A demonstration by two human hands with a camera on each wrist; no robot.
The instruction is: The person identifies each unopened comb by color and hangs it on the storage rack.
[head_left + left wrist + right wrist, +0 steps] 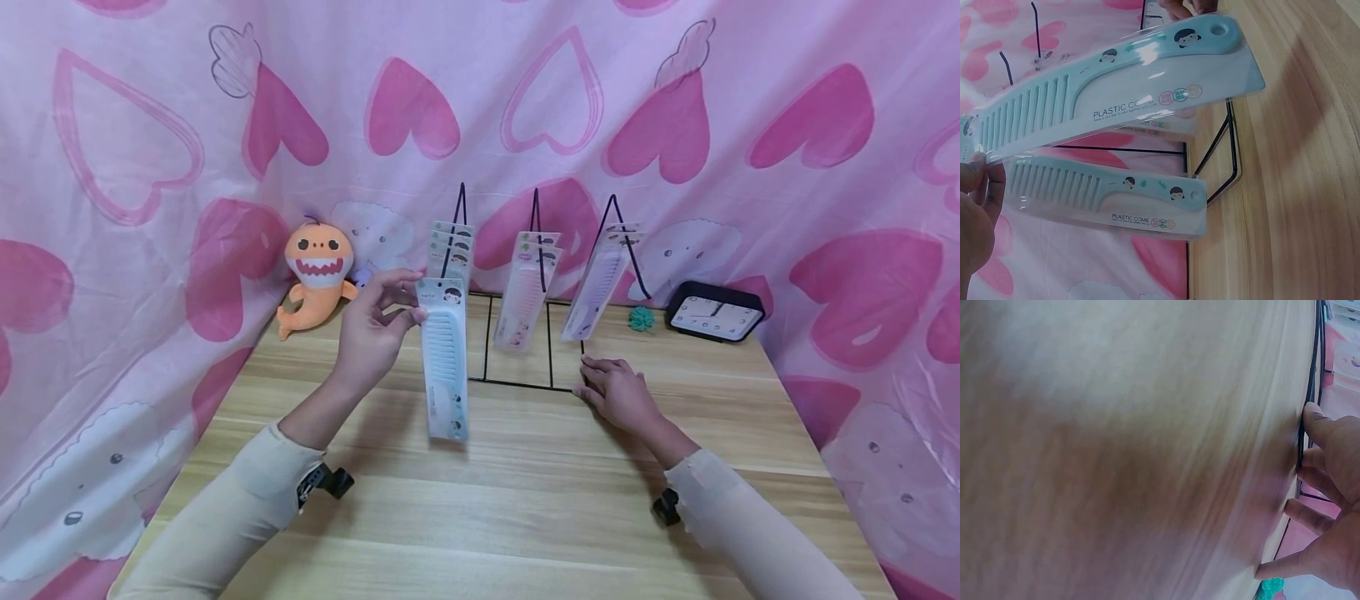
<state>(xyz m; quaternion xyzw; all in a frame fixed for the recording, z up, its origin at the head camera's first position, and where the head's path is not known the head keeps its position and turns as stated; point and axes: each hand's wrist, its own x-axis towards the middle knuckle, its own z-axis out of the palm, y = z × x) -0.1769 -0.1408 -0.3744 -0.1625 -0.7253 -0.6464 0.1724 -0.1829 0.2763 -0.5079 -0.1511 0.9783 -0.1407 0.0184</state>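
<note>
Two cream sleeves reach in from the near edge of the tabletop, a small black camera mount at each wrist. Held up in front of the left one is a packaged comb: a pale blue plastic comb with wide teeth, sealed on a long white card inside clear, shiny wrap. Its handle ends in a round hole and carries small cartoon faces, and the card reads "PLASTIC COMB" with three little round marks beside the words. The pack hangs upright, handle end at the top, lower end just above the wood, directly in front of the left hook of the black wire rack.

The left hand pinches the top of the pack between thumb and fingertips, lifted clear of the tabletop. The right hand lies flat and relaxed on the wood, fingers spread, its fingertips touching the rack's black base wire at the front right corner.

More blue combs hang on the left hook, pink ones on the middle hook, and a pale one on the right. An orange plush shark sits at the back left, a teal scrunchie and black clock at the back right, all before a pink heart-print curtain.
</note>
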